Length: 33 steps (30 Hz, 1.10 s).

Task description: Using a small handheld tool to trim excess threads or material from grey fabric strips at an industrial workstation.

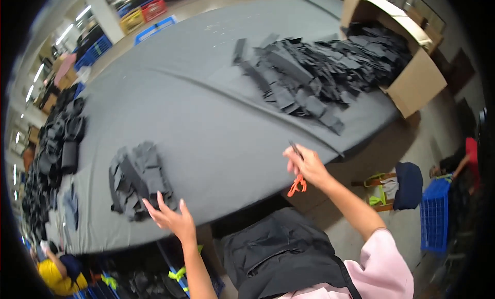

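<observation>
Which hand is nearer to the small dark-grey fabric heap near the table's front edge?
The left hand: it is at the lower-right edge of the small dark-grey fabric heap. The right hand is well off to the heap's right.

Scene is lit brightly and fairly evenly; ceiling tubes are blown out at upper left. Worktop is softly lit, its underside sunk in shadow. Carton flap is overexposed along the top. Dark fabric pieces are softened by blur, detail crushed. Edges are bent by fisheye; corners are blacked out.
</observation>
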Motion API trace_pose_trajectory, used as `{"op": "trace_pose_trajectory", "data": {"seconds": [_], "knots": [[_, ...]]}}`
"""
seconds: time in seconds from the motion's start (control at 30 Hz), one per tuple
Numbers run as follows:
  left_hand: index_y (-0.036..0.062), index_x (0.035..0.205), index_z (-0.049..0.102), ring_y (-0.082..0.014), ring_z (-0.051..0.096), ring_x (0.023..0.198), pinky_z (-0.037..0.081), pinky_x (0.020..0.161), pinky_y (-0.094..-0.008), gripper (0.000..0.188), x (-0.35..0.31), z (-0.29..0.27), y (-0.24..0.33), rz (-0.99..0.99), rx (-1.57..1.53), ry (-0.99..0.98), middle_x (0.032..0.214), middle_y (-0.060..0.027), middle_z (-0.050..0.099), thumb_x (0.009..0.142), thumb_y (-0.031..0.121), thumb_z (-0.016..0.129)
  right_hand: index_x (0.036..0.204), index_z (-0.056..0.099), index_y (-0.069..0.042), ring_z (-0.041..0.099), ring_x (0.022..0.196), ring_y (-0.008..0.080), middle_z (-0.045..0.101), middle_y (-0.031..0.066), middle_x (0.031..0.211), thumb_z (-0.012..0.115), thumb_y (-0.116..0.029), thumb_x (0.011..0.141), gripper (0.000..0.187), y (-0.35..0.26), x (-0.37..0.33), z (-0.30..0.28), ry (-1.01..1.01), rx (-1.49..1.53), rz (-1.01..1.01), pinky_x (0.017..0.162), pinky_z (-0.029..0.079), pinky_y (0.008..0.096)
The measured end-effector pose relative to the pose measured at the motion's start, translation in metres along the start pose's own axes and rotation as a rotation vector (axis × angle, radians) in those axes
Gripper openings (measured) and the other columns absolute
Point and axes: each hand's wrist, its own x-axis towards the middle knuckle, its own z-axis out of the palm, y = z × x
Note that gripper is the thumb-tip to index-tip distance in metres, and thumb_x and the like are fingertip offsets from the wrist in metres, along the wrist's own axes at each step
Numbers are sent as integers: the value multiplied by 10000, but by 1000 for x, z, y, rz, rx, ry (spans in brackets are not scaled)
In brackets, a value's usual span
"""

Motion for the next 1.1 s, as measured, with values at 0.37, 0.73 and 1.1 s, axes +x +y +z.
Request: {"op": "trace_pose_trajectory", "data": {"seconds": [0.37,0.73,1.1], "knots": [[84,1106,555,-301,376,1248,148,1048,-545,339,-63,40,27,289,95,-87,1380,-172,344,770,132,554,1207,493,-103,555,1035,340,492,140,1178,745,-260,690,597,-15,189,-95,573,-683,-257,872,461,415],[38,1142,526,-270,350,1271,112,1082,-481,321,-63,35,50,152,-79,-112,1374,-145,377,838,140,521,1114,502,-137,574,926,329,487,125,1097,697,-246,684,484,-51,147,-86,592,-718,-611,750,497,433],[33,1385,244,-283,530,1094,465,894,-406,710,-79,2,170,-487,-1747,-913,1322,-192,416,859,332,614,1114,552,27,553,951,138,602,82,1014,751,-253,729,516,18,-82,44,-245,316,52,837,444,285]]}}
